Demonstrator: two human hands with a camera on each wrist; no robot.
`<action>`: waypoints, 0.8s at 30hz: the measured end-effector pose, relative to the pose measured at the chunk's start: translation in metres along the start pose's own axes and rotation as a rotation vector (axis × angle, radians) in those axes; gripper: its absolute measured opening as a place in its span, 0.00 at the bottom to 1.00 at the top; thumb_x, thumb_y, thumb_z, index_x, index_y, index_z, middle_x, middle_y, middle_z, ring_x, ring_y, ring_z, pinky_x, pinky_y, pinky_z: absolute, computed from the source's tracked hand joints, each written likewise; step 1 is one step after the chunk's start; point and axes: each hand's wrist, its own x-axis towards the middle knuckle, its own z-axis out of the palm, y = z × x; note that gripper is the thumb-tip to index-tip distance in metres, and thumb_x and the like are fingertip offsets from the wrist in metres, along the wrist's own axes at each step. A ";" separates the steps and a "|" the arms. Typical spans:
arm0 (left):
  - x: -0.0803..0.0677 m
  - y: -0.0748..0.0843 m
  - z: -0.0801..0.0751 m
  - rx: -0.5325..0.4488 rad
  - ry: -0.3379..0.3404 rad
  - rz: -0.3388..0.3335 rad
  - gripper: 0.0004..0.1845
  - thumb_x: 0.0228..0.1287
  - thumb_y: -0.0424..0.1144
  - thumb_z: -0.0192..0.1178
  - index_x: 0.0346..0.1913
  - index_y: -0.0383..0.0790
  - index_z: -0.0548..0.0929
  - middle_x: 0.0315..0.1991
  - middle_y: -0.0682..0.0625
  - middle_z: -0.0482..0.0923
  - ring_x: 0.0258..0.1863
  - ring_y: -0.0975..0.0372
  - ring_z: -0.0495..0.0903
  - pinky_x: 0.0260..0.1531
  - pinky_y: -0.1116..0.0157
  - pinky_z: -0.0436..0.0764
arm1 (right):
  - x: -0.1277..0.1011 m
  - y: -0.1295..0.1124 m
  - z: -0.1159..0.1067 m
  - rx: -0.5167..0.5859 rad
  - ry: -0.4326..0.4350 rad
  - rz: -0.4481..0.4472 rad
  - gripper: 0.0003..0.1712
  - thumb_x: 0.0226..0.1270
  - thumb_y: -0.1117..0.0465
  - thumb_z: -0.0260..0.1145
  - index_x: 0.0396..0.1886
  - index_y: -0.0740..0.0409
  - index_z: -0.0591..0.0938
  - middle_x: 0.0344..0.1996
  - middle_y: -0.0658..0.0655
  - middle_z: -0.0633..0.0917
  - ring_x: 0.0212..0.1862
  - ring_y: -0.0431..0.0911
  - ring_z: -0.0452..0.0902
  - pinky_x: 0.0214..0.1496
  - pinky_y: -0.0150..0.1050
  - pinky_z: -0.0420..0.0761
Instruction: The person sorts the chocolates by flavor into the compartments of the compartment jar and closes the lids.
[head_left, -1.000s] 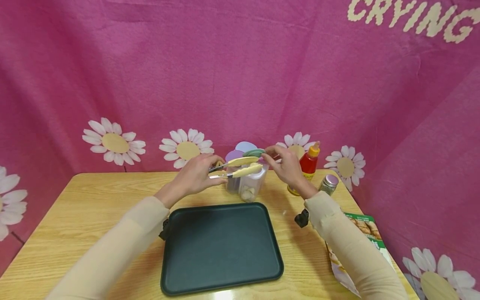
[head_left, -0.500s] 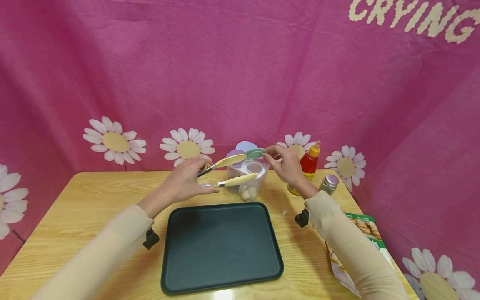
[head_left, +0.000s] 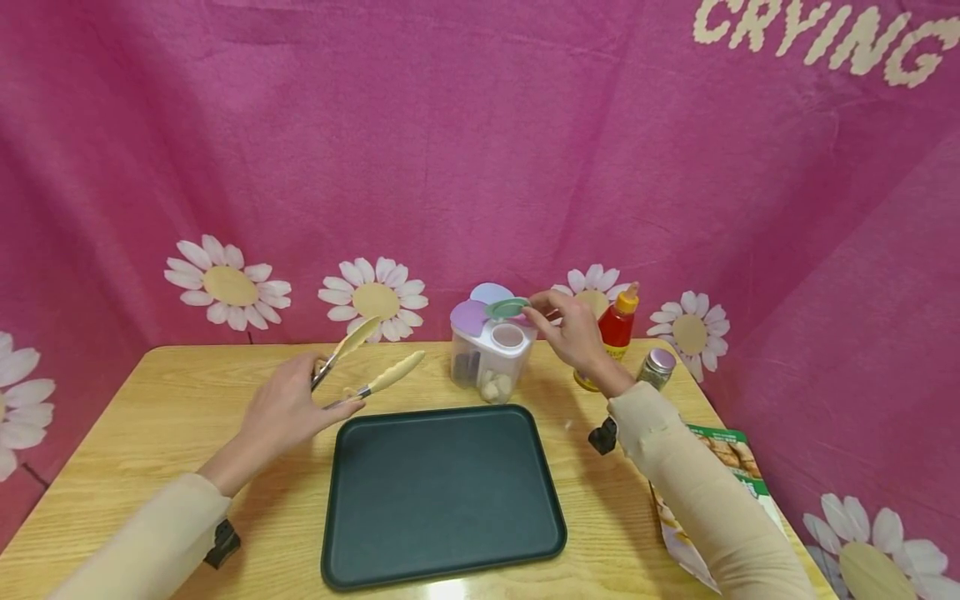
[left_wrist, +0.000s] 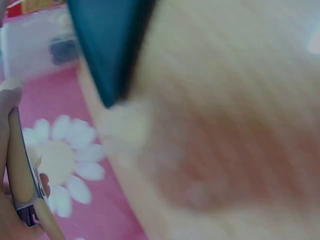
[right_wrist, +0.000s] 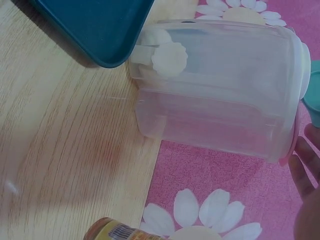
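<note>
In the head view my left hand (head_left: 288, 408) holds a pair of tongs (head_left: 388, 375) with cream-coloured tips, spread apart with nothing between them, left of the container and above the tray's far left corner. Part of the tongs also shows blurred at the left wrist view's edge. My right hand (head_left: 576, 335) pinches the raised green lid (head_left: 507, 308) of a clear, divided storage container (head_left: 517, 363). The front compartment's round opening is uncovered, with pale chunky pieces (right_wrist: 169, 59) low inside. Dark pieces (head_left: 465, 367) lie in the left compartment, under a purple lid (head_left: 469, 317).
A dark baking tray (head_left: 446, 500) lies in front of the container on the wooden table (head_left: 135, 433). Right of the container stand a red sauce bottle (head_left: 617, 325) and a spice jar (head_left: 657, 368). A printed food packet (head_left: 723, 454) lies under the right forearm.
My left hand has drawn the tongs leftward and toward me, away from the container, and their tips have spread wider. My right hand stays at the green lid.
</note>
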 end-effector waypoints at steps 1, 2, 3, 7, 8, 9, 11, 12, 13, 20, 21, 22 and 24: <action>-0.003 -0.006 0.000 0.012 0.013 -0.014 0.40 0.53 0.64 0.77 0.54 0.33 0.78 0.42 0.40 0.80 0.38 0.52 0.76 0.34 0.56 0.79 | 0.000 0.000 0.000 0.001 0.000 0.001 0.09 0.72 0.62 0.72 0.46 0.63 0.87 0.39 0.62 0.92 0.41 0.54 0.88 0.46 0.52 0.90; -0.006 -0.011 0.001 0.022 0.023 -0.024 0.41 0.53 0.65 0.76 0.55 0.32 0.77 0.42 0.39 0.80 0.38 0.51 0.76 0.34 0.54 0.80 | 0.000 0.000 0.000 0.002 0.000 0.002 0.09 0.72 0.62 0.72 0.46 0.63 0.87 0.39 0.62 0.92 0.41 0.54 0.88 0.46 0.52 0.90; -0.009 -0.016 0.001 0.031 0.033 -0.033 0.43 0.53 0.65 0.76 0.55 0.32 0.77 0.42 0.39 0.80 0.38 0.51 0.76 0.34 0.53 0.80 | 0.000 0.000 -0.001 0.004 0.000 0.004 0.09 0.72 0.62 0.72 0.46 0.63 0.87 0.39 0.62 0.92 0.41 0.54 0.88 0.46 0.52 0.90; -0.021 -0.036 0.000 0.076 0.062 -0.062 0.47 0.51 0.67 0.76 0.59 0.30 0.76 0.43 0.36 0.81 0.39 0.48 0.78 0.34 0.50 0.82 | 0.000 -0.001 -0.001 0.014 -0.006 0.012 0.10 0.72 0.61 0.72 0.47 0.63 0.87 0.40 0.62 0.92 0.41 0.54 0.88 0.47 0.52 0.90; -0.023 -0.041 0.000 0.090 0.065 -0.068 0.48 0.51 0.68 0.76 0.59 0.29 0.76 0.43 0.36 0.81 0.38 0.48 0.78 0.34 0.50 0.81 | 0.000 -0.001 -0.001 0.014 -0.007 0.014 0.10 0.72 0.62 0.72 0.47 0.63 0.87 0.40 0.62 0.92 0.41 0.55 0.88 0.46 0.52 0.90; -0.025 -0.046 0.000 0.106 0.065 -0.077 0.49 0.50 0.68 0.75 0.59 0.29 0.76 0.42 0.36 0.81 0.38 0.48 0.78 0.32 0.51 0.81 | -0.001 -0.001 -0.001 0.015 -0.007 0.015 0.10 0.72 0.62 0.72 0.47 0.63 0.87 0.40 0.62 0.92 0.41 0.55 0.88 0.46 0.52 0.90; -0.029 -0.057 -0.001 0.137 0.069 -0.088 0.50 0.50 0.69 0.75 0.59 0.28 0.76 0.42 0.35 0.81 0.37 0.48 0.79 0.31 0.51 0.80 | -0.001 -0.001 -0.001 0.017 -0.008 0.018 0.10 0.72 0.62 0.72 0.47 0.63 0.87 0.41 0.62 0.92 0.41 0.55 0.88 0.47 0.53 0.90; -0.031 -0.061 -0.001 0.151 0.067 -0.097 0.50 0.50 0.70 0.74 0.59 0.27 0.76 0.41 0.35 0.81 0.36 0.48 0.79 0.31 0.52 0.79 | -0.001 -0.001 -0.001 0.018 -0.008 0.018 0.10 0.72 0.62 0.72 0.47 0.63 0.86 0.41 0.62 0.92 0.41 0.55 0.88 0.47 0.53 0.90; -0.032 -0.066 -0.001 0.161 0.067 -0.105 0.51 0.49 0.70 0.74 0.58 0.27 0.76 0.40 0.34 0.81 0.36 0.47 0.79 0.30 0.52 0.79 | -0.001 -0.001 -0.001 0.018 -0.008 0.018 0.10 0.72 0.62 0.72 0.47 0.63 0.86 0.41 0.62 0.92 0.41 0.55 0.88 0.46 0.53 0.90; -0.046 -0.092 0.000 0.205 0.013 -0.184 0.51 0.50 0.73 0.71 0.51 0.23 0.73 0.35 0.33 0.78 0.33 0.46 0.77 0.25 0.54 0.76 | -0.001 -0.002 -0.001 0.020 -0.001 0.007 0.10 0.72 0.62 0.72 0.46 0.63 0.86 0.40 0.62 0.92 0.41 0.54 0.87 0.46 0.53 0.90; -0.048 -0.093 0.000 0.205 0.007 -0.190 0.51 0.50 0.73 0.71 0.50 0.23 0.73 0.35 0.33 0.77 0.32 0.46 0.77 0.25 0.55 0.75 | -0.001 -0.002 -0.001 0.020 0.001 0.005 0.10 0.72 0.62 0.72 0.46 0.63 0.87 0.40 0.62 0.92 0.41 0.54 0.88 0.45 0.53 0.90; -0.050 -0.095 0.000 0.207 0.007 -0.193 0.50 0.50 0.73 0.71 0.49 0.24 0.73 0.34 0.34 0.76 0.31 0.47 0.76 0.23 0.56 0.74 | -0.001 -0.002 -0.001 0.018 0.004 0.002 0.10 0.71 0.62 0.72 0.46 0.63 0.87 0.40 0.62 0.92 0.41 0.54 0.88 0.45 0.53 0.90; -0.052 -0.098 0.001 0.210 -0.001 -0.198 0.50 0.50 0.74 0.71 0.47 0.24 0.73 0.32 0.35 0.75 0.31 0.48 0.76 0.22 0.58 0.72 | -0.001 -0.002 -0.001 0.013 0.011 -0.004 0.09 0.71 0.63 0.72 0.46 0.64 0.87 0.39 0.62 0.92 0.40 0.55 0.88 0.44 0.53 0.90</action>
